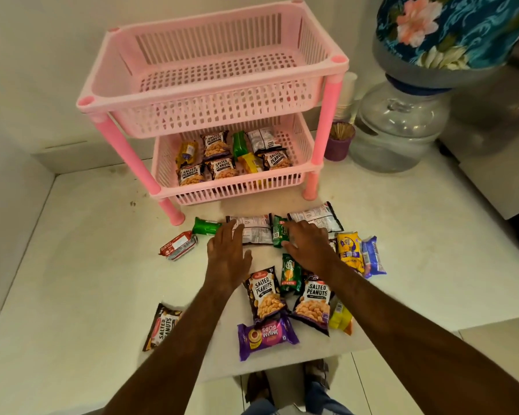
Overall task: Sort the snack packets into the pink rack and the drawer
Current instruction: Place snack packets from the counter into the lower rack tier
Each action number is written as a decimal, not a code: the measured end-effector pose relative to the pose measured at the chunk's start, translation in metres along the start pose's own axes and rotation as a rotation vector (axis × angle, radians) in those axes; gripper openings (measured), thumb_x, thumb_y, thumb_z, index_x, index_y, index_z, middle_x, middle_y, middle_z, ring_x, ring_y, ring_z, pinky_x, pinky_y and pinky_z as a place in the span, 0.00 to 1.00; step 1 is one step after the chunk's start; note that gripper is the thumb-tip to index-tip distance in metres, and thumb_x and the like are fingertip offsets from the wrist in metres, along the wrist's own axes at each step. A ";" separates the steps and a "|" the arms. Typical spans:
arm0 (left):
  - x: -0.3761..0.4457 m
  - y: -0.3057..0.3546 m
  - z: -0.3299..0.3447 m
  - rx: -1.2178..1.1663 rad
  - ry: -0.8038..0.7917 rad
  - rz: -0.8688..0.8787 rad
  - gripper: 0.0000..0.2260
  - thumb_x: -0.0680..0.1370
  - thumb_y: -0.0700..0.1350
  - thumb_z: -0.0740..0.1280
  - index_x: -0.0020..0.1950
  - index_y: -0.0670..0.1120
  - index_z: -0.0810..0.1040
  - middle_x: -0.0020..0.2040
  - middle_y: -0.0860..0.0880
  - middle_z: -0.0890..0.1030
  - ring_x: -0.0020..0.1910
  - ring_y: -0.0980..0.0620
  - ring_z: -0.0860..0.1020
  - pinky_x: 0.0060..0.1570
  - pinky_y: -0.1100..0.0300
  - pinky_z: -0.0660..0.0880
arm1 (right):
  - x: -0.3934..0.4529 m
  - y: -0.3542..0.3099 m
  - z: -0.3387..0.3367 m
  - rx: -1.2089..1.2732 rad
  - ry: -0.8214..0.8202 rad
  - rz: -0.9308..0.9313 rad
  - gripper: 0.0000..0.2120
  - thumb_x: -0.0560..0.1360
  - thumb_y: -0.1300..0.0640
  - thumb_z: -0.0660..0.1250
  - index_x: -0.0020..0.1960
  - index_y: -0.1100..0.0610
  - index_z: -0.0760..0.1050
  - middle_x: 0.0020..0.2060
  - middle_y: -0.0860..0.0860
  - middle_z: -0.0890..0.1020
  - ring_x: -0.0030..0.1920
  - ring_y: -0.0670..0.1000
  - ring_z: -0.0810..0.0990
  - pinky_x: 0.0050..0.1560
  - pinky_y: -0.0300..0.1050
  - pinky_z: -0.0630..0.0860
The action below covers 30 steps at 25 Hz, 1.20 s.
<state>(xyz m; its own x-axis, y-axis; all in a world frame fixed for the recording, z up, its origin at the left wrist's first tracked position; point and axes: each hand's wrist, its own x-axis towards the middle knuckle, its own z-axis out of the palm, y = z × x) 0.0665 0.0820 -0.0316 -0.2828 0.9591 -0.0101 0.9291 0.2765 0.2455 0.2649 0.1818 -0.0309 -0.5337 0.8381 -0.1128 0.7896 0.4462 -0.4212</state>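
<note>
Two flat hands, grip slack, rest on packets (256, 232) near "Salted Peanuts" (265, 293).

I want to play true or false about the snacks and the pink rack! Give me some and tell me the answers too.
1. The top shelf of the pink rack is full of packets. False: it holds none; the packets are in the bottom shelf.
2. The left hand lies on a white packet. True.
3. A purple packet lies nearest the person's feet. True.
4. The right hand is lifting a peanut packet high up. False: it is low over the packets on the counter.
5. The red packet is inside the rack. False: it lies on the counter.
</note>
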 end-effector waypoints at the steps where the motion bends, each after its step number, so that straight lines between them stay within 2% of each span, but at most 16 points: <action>1: 0.005 0.000 -0.005 -0.004 0.016 0.001 0.30 0.78 0.51 0.66 0.79 0.47 0.62 0.79 0.46 0.60 0.78 0.44 0.58 0.74 0.44 0.60 | 0.006 -0.002 0.000 -0.018 -0.007 0.026 0.24 0.80 0.41 0.62 0.73 0.48 0.65 0.57 0.54 0.79 0.61 0.58 0.76 0.65 0.60 0.65; 6: 0.045 0.000 -0.040 0.027 0.130 0.028 0.35 0.79 0.53 0.66 0.81 0.43 0.56 0.82 0.43 0.56 0.81 0.41 0.54 0.77 0.39 0.56 | 0.030 -0.017 0.004 -0.124 -0.107 0.113 0.28 0.81 0.37 0.56 0.77 0.46 0.60 0.60 0.57 0.81 0.63 0.61 0.78 0.67 0.63 0.63; 9: 0.063 -0.004 -0.052 0.057 0.158 0.054 0.38 0.77 0.52 0.68 0.82 0.42 0.54 0.82 0.42 0.54 0.81 0.40 0.52 0.78 0.38 0.52 | 0.038 -0.019 0.006 -0.106 -0.109 0.135 0.29 0.79 0.40 0.61 0.77 0.48 0.58 0.57 0.55 0.82 0.61 0.60 0.79 0.67 0.63 0.64; 12: 0.074 -0.009 -0.055 0.092 0.133 0.062 0.40 0.77 0.52 0.69 0.82 0.40 0.52 0.82 0.41 0.54 0.81 0.39 0.52 0.77 0.36 0.50 | 0.037 -0.020 0.002 0.022 -0.065 0.168 0.30 0.76 0.46 0.66 0.72 0.52 0.58 0.52 0.54 0.82 0.55 0.60 0.81 0.65 0.61 0.68; 14: 0.078 -0.010 -0.054 0.129 0.114 0.068 0.41 0.76 0.53 0.69 0.82 0.39 0.52 0.82 0.40 0.54 0.81 0.39 0.52 0.77 0.36 0.50 | 0.031 -0.019 -0.007 0.191 0.010 0.151 0.28 0.74 0.49 0.69 0.68 0.53 0.60 0.47 0.52 0.81 0.48 0.56 0.83 0.57 0.59 0.78; 16: 0.080 -0.011 -0.052 0.153 0.103 0.064 0.42 0.76 0.53 0.69 0.82 0.39 0.52 0.82 0.39 0.54 0.81 0.39 0.51 0.77 0.35 0.50 | 0.024 -0.020 -0.021 0.366 0.084 0.119 0.26 0.73 0.50 0.70 0.64 0.50 0.60 0.45 0.51 0.81 0.41 0.51 0.82 0.41 0.53 0.82; 18: 0.082 -0.013 -0.049 0.162 0.110 0.065 0.42 0.75 0.52 0.70 0.81 0.39 0.52 0.82 0.40 0.55 0.81 0.39 0.51 0.77 0.34 0.51 | 0.022 -0.024 -0.039 0.462 0.175 0.085 0.24 0.74 0.49 0.70 0.63 0.46 0.59 0.45 0.47 0.81 0.37 0.44 0.81 0.31 0.40 0.78; 19: 0.083 -0.014 -0.047 0.161 0.116 0.068 0.43 0.74 0.51 0.71 0.81 0.40 0.52 0.82 0.40 0.54 0.81 0.39 0.51 0.76 0.34 0.52 | 0.025 -0.027 -0.050 0.497 0.213 0.060 0.24 0.74 0.49 0.69 0.63 0.45 0.59 0.45 0.46 0.81 0.36 0.42 0.81 0.29 0.37 0.76; 20: 0.083 -0.016 -0.045 0.160 0.122 0.072 0.43 0.74 0.50 0.71 0.81 0.40 0.52 0.82 0.40 0.54 0.81 0.39 0.51 0.76 0.34 0.52 | 0.031 -0.031 -0.061 0.539 0.236 0.027 0.23 0.75 0.50 0.68 0.63 0.44 0.60 0.47 0.46 0.82 0.37 0.42 0.82 0.31 0.37 0.77; 22: 0.084 -0.016 -0.042 0.153 0.134 0.073 0.44 0.72 0.49 0.72 0.81 0.41 0.52 0.82 0.40 0.54 0.81 0.39 0.50 0.76 0.34 0.51 | 0.052 -0.040 -0.083 0.600 0.250 -0.062 0.19 0.78 0.56 0.66 0.63 0.46 0.61 0.54 0.52 0.81 0.44 0.49 0.84 0.40 0.48 0.83; 23: 0.084 -0.016 -0.041 0.150 0.140 0.069 0.45 0.72 0.49 0.72 0.81 0.40 0.51 0.82 0.40 0.53 0.81 0.39 0.50 0.76 0.34 0.51 | 0.065 -0.044 -0.093 0.577 0.258 -0.097 0.16 0.80 0.58 0.64 0.63 0.48 0.63 0.56 0.56 0.79 0.47 0.53 0.84 0.44 0.54 0.83; 25: 0.083 -0.016 -0.039 0.158 0.149 0.066 0.45 0.71 0.49 0.72 0.81 0.41 0.50 0.82 0.40 0.53 0.81 0.39 0.49 0.76 0.34 0.51 | 0.095 -0.051 -0.107 0.435 0.277 -0.126 0.10 0.82 0.59 0.61 0.61 0.53 0.65 0.51 0.61 0.77 0.45 0.58 0.80 0.45 0.62 0.79; 27: 0.084 -0.018 -0.037 0.169 0.149 0.070 0.45 0.72 0.49 0.72 0.81 0.41 0.50 0.82 0.40 0.52 0.82 0.39 0.48 0.76 0.34 0.50 | 0.126 -0.056 -0.116 0.286 0.276 -0.141 0.08 0.83 0.59 0.58 0.61 0.56 0.67 0.48 0.62 0.75 0.43 0.60 0.77 0.44 0.60 0.78; 30: 0.085 -0.021 -0.034 0.188 0.144 0.075 0.45 0.73 0.50 0.70 0.82 0.41 0.49 0.82 0.40 0.51 0.82 0.39 0.47 0.76 0.34 0.50 | 0.171 -0.056 -0.124 0.146 0.245 -0.064 0.09 0.83 0.58 0.56 0.62 0.54 0.70 0.52 0.61 0.73 0.47 0.60 0.76 0.48 0.54 0.78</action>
<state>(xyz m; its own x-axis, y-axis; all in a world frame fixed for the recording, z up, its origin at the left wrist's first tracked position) 0.0144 0.1555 -0.0045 -0.2301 0.9626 0.1430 0.9729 0.2244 0.0554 0.1667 0.3387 0.0853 -0.4782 0.8684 0.1313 0.6954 0.4656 -0.5474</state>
